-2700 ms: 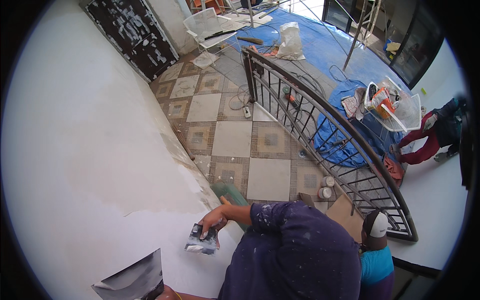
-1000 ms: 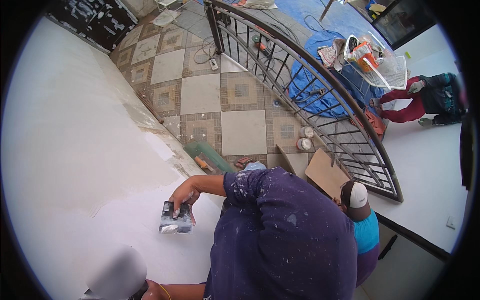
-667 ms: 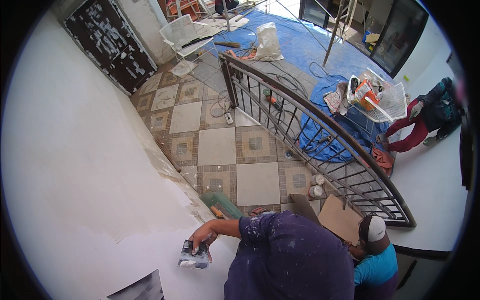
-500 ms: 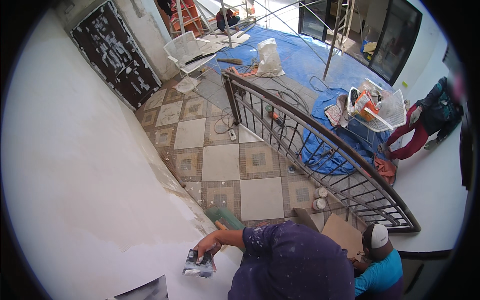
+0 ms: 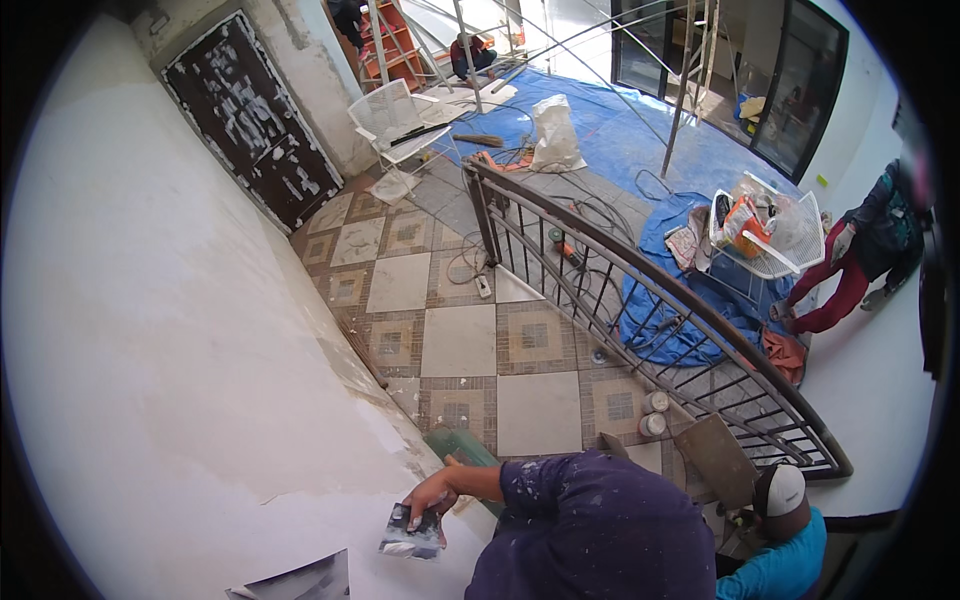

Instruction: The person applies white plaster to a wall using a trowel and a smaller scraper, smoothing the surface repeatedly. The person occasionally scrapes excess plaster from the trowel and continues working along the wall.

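Observation:
My right hand reaches to the left from a purple sleeve spattered with white. Its fingers are wrapped round a putty knife with a wide, dark flat blade. White paste lies along the blade's lower edge. The blade is close to the pale, partly coated wall; whether it touches cannot be made out. At the bottom edge, left of this hand, part of a flat grey metal sheet shows; what holds it is hidden. My left hand is out of view.
A person in a cap and blue top is low at the right beside a brown board. A dark railing crosses the tiled floor. Beyond are two tubs, cables, a loaded white chair and a standing person.
The whole view has shifted, so the scene sits farther right and slightly lower. The brown board by the capped person has tilted and looks darker. My right hand keeps hold of the putty knife.

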Motion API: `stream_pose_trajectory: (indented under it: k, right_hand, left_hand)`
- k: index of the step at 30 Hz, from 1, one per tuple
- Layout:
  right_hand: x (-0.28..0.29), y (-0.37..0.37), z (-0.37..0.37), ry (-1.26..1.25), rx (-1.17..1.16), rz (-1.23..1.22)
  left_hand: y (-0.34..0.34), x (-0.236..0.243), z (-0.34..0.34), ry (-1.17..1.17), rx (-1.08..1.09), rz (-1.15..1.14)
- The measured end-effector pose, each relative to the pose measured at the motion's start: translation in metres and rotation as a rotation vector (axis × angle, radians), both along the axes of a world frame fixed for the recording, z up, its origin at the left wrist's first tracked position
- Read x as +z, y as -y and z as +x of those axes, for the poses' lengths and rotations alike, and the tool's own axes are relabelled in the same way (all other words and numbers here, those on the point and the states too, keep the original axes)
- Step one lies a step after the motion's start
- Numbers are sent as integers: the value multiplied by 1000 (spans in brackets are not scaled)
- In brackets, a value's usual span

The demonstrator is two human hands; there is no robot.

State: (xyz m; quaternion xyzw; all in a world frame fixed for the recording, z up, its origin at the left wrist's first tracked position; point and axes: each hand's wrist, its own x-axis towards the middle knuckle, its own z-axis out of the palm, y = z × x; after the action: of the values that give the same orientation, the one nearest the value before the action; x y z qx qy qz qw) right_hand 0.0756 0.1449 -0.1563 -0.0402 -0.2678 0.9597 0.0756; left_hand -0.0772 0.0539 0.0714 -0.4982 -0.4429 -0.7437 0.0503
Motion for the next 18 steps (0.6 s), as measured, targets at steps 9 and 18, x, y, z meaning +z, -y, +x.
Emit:
stream_pose_trajectory:
  k: [9, 18]
  right_hand:
    - [1, -1, -1, -35, 24, 19]
    - [5, -2, 3, -6, 23, 28]
  left_hand:
    - [4, 2, -4, -23, 22, 3]
    - [10, 13, -4, -26, 40, 18]
